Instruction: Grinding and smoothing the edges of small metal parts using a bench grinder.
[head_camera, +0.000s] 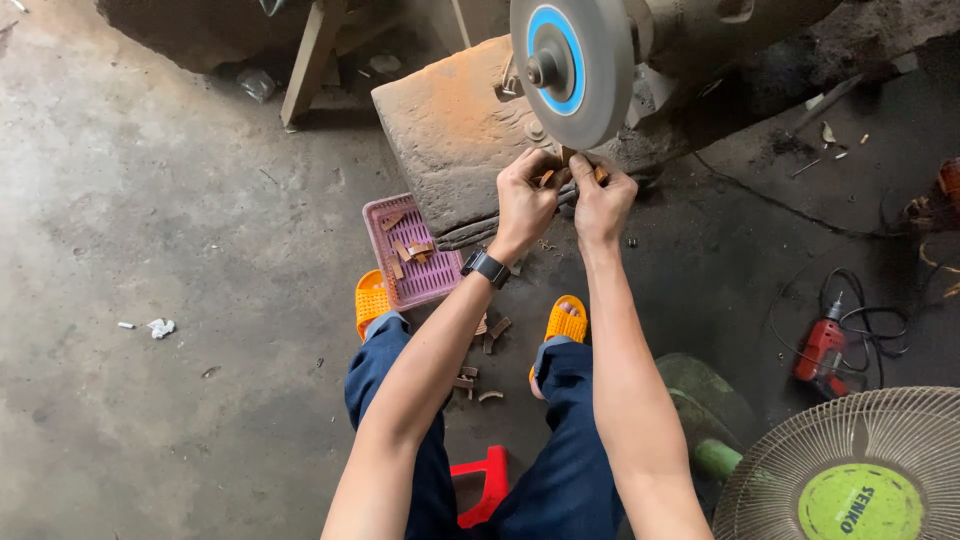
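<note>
Both of your hands are up at the grinding wheel (572, 62), the grey disc with the blue ring round its hub, and they meet just under its lower rim. Your left hand (524, 200) is curled, fingers drawn together, pinching a small brown wooden piece (547, 178) between thumb and fingertips. Your right hand (601, 198) is closed the same way around a second small brown piece (600, 174), knuckles up, its fingertips touching those of the left. Whether either piece actually touches the wheel's rim you cannot tell from here (the fingers hide the contact).

A black wristwatch (486, 267) sits on your left wrist, below and left of the wheel. Further down-left of the wheel, a pink plastic basket (437, 281) lies on the floor against the worn stone block (450, 140) the wheel is mounted beside, with several similar brown pieces in it. Straight below the wheel, between your feet in orange sandals (566, 322), more brown offcuts (488, 335) lie scattered on the concrete. Lower still, a red stool (481, 482) shows between your knees. Well to the right of the wheel lies a red power drill (822, 350) with a black cord, and below that the cage of a fan (850, 465) with a green centre.
</note>
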